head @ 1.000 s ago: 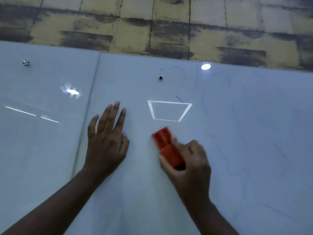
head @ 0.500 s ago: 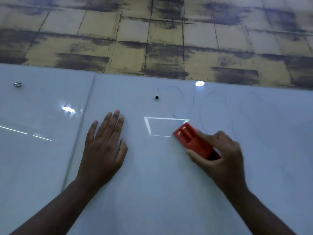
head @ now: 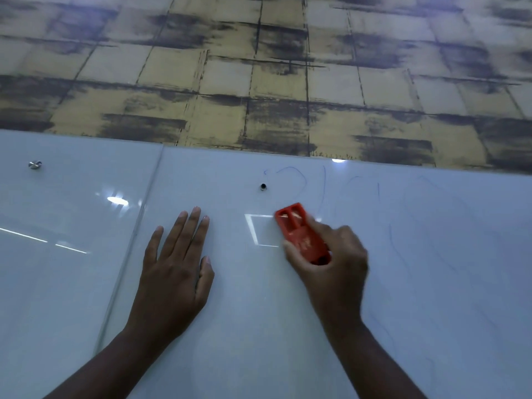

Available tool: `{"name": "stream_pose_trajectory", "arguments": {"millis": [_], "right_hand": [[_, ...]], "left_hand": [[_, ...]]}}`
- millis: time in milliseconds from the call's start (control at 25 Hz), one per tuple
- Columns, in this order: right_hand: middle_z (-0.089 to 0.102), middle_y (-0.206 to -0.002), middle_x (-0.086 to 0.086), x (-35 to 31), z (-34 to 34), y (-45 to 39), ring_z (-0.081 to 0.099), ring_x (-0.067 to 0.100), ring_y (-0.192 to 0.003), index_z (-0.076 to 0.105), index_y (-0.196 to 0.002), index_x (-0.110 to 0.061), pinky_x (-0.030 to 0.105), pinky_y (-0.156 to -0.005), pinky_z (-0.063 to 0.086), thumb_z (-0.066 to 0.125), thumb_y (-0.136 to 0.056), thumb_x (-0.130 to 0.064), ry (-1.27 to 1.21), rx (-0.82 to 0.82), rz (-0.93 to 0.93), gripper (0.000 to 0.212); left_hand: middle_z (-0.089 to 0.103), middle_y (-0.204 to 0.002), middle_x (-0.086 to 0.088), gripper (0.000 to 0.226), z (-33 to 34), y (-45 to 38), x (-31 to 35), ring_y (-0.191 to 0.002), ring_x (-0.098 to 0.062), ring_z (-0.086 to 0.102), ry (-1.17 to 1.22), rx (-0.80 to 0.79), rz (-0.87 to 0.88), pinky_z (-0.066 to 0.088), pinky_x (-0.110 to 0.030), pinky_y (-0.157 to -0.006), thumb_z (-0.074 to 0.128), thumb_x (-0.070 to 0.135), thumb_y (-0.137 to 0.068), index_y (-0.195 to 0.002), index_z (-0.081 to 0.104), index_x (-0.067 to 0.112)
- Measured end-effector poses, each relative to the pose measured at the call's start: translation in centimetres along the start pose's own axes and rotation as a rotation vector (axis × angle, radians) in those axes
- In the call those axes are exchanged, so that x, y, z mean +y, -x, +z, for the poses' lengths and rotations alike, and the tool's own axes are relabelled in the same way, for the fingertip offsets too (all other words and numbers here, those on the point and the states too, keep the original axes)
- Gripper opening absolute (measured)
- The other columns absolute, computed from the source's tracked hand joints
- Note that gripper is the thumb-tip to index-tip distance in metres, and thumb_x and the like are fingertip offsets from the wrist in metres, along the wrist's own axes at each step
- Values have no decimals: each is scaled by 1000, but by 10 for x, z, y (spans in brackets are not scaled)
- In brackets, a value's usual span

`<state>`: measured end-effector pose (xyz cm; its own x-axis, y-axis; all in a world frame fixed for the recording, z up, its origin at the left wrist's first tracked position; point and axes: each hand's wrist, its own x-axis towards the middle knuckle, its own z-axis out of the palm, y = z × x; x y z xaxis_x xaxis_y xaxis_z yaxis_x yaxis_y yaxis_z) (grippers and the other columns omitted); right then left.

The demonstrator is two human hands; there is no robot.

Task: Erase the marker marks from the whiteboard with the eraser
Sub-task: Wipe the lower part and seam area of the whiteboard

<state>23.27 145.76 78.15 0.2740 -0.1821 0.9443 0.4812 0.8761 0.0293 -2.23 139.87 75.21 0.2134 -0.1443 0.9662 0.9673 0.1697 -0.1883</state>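
- Eraser (head: 302,234), orange, pressed to whiteboard (head: 259,326) in right hand (head: 331,266), grip closed around it.
- Left hand (head: 175,272) flat, fingers straight.
- Blue marker marks (head: 324,185) at far right.

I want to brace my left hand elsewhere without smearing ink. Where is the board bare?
Bare board lies left of the seam, below the screw, and low between the left hand and right hand. Crowded: blue marker marks run above and right of the eraser.
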Motion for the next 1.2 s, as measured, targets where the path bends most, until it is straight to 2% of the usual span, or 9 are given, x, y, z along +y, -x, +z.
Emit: {"name": "stream_pose_trajectory", "arguments": {"millis": [160, 320, 400, 520, 720, 880, 1000, 1200], "right_hand": [[52, -82, -6, -32, 21, 14, 51, 15, -74, 72, -126, -32, 39, -72, 46, 73, -77, -59, 27, -163, -233, 56], [55, -82, -7, -21, 15, 3, 51, 13, -75, 71, -126, -34, 37, -74, 43, 68, -79, -66, 121, -176, -361, 57], [57, -83, -6, -11, 12, -15, 54, 15, -75, 71, -127, -33, 37, -74, 42, 66, -79, -66, 145, -165, -357, 58], [59, -81, -5, 13, 0, -50, 58, 19, -73, 73, -125, -34, 38, -73, 40, 65, -78, -65, 185, -85, -243, 57], [73, -92, 3, 54, -30, -79, 65, 20, -78, 70, -131, -23, 42, -78, 49, 78, -80, -59, 287, 50, -58, 63], [76, -100, 6, 54, -26, -79, 69, 23, -83, 69, -134, -21, 49, -81, 56, 81, -79, -58, 269, 78, 25, 66], [72, -94, 5, 40, -9, -78, 66, 23, -80, 68, -134, -21, 51, -77, 57, 83, -80, -53, 223, 48, 6, 65], [67, -93, 3, 13, 21, -86, 61, 20, -82, 67, -136, -23, 46, -74, 55, 78, -83, -54, 187, -55, -164, 63]], "left_hand": [[31, -173, -9, 67, -1, -1, -3, -159, -28, 32, 3, -11, -2, 28, -60, -126, 36, 32, -101, -164, 37, 8], [28, -174, -12, 69, -5, -11, 1, -161, -31, 27, -25, -12, 13, 26, -64, -125, 36, 35, -100, -163, 37, 7], [26, -175, -11, 71, -6, -24, 3, -163, -29, 23, -34, -10, 27, 22, -63, -126, 36, 36, -99, -164, 35, 8], [30, -173, -10, 70, -1, -40, 9, -162, -28, 24, -22, -18, 60, 22, -62, -126, 36, 37, -99, -163, 39, 9], [32, -173, -10, 68, 10, -55, 9, -161, -27, 26, 15, -27, 94, 25, -62, -126, 36, 38, -100, -162, 42, 10], [35, -171, -11, 68, 19, -82, 14, -160, -28, 30, 48, -12, 56, 26, -61, -125, 34, 38, -100, -161, 43, 10], [36, -170, -12, 68, 27, -83, 20, -158, -31, 33, 39, 16, 15, 27, -63, -126, 31, 38, -101, -161, 43, 10], [39, -168, -15, 67, 28, -82, 23, -156, -34, 37, 23, 52, 15, 31, -66, -123, 30, 40, -102, -160, 44, 8]]}}
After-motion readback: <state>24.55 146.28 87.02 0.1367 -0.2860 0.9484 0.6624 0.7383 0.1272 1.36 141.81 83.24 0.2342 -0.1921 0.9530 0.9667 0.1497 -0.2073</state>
